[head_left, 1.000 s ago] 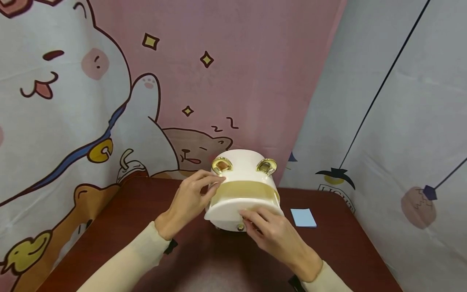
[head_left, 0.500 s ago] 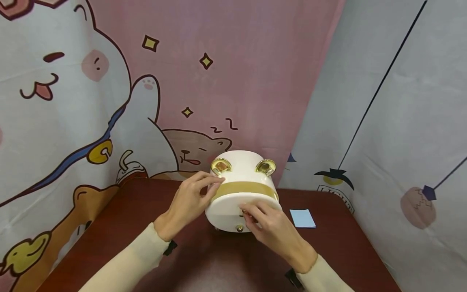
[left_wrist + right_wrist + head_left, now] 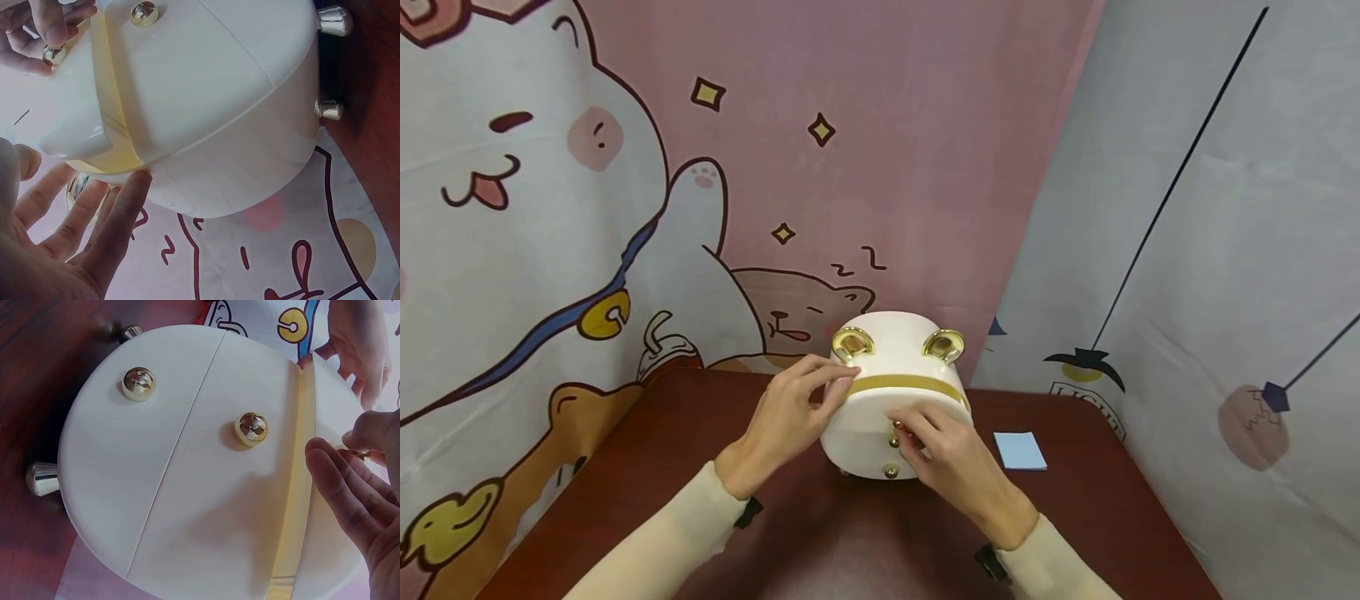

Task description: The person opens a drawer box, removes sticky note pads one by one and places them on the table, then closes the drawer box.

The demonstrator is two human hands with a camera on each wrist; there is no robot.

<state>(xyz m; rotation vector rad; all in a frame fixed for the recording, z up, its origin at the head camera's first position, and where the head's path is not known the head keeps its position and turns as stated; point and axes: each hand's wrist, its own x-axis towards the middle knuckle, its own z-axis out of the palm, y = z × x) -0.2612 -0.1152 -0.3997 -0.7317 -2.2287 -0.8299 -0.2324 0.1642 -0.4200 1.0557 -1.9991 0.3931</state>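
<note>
A rounded white drawer box [image 3: 891, 329] with gold ears [image 3: 943, 345] stands on the table. Its top drawer [image 3: 857, 421] is pulled out a little, leaving a yellow strip [image 3: 290, 487] along the gap. My right hand [image 3: 958, 462] pinches the small gold knob [image 3: 54, 55] of that drawer between thumb and fingers. Two lower drawers, with a middle knob [image 3: 251, 429] and a bottom knob [image 3: 139, 384], sit flush. My left hand [image 3: 786, 417] touches the box's left side near the ear, its fingers extended along the wall.
A light blue pad of sticky notes [image 3: 1020, 451] lies right of the box on the dark red table [image 3: 700, 433]. Behind rises a pink and white cartoon-print cloth [image 3: 925, 167]. Short metal feet [image 3: 335, 22] hold the box up.
The top drawer has slid inward and its yellow gap has narrowed, with my right hand moving along. The lower knobs show more. My left hand stays at the box's side.
</note>
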